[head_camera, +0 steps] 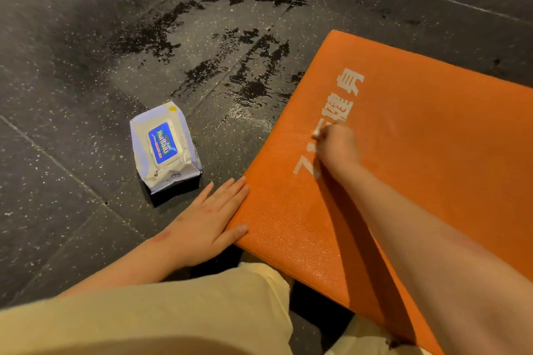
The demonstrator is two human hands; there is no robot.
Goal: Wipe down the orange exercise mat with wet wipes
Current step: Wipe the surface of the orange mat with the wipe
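The right hand (339,144), in the middle right of the frame, lies knuckles-up on the orange exercise mat (427,170), its fingers curled round a small white wet wipe (316,133) of which only a scrap shows at the far end of the fist; the hand is blurred, so the exact hold cannot be told; it sits over the white printed lettering (347,89) that runs up the mat's left side; the forearm reaches in from the lower right corner. The left hand (210,222), lower centre, is flat and wide with straight fingers, palm down on the floor (57,101), its fingertips and thumb touching the mat's near left edge by the corner. The mat fills the right half of the frame, lying flat on the floor, its surface glistening near the lower corner. Just left of it, apart from both hands, a silver pack of wet wipes (165,150) with a blue label lies with its lid down. The floor is dark speckled rubber tile; wet dark patches (245,72) spread across the upper centre; pale beige trousers (173,311) fill the bottom edge.
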